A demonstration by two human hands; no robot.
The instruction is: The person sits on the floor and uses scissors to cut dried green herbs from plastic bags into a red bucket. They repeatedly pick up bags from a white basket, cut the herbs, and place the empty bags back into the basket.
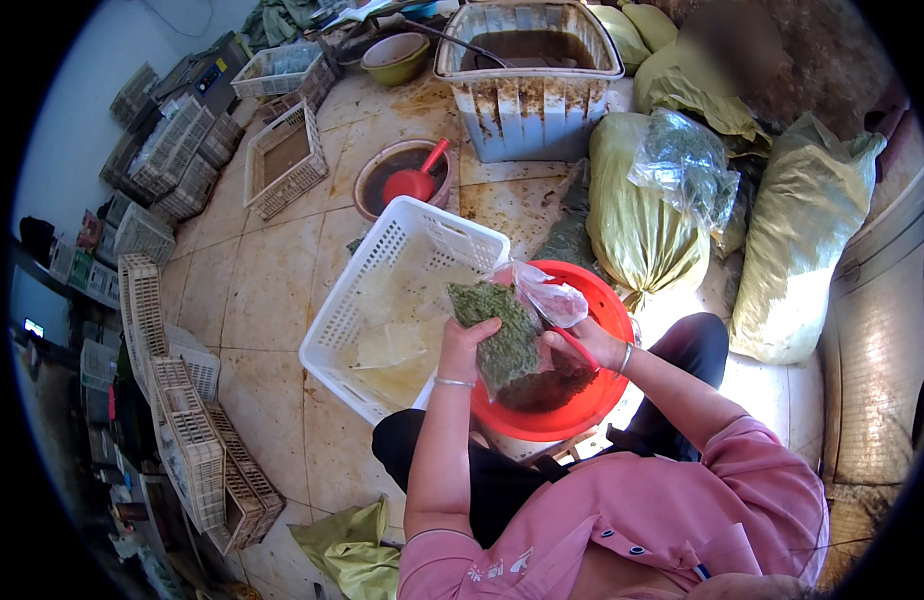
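Observation:
A clear plastic bag (497,325), packed with green shredded plant stuff, is tilted over the red basin (622,385) between my knees. My left hand (470,345) is closed round the bag's left side, thumb on the front. At its loose, crumpled mouth (554,297), my right hand (597,343) is closed on a red handle (574,347); the tool's far end is hidden. Dark, moist shreds (547,388) lie in the basin under the bag. Left of the basin, a white perforated crate (327,340) has a flat, clear plastic bag (390,345) in it.
Ahead, a red scoop (410,184) rests in a tub of dark liquid (367,195), near a large stained bin (532,115). Full yellow-green sacks (637,210) stand at the right. Slatted crates (187,430) line the left, and a crumpled sack (347,540) lies near my left side.

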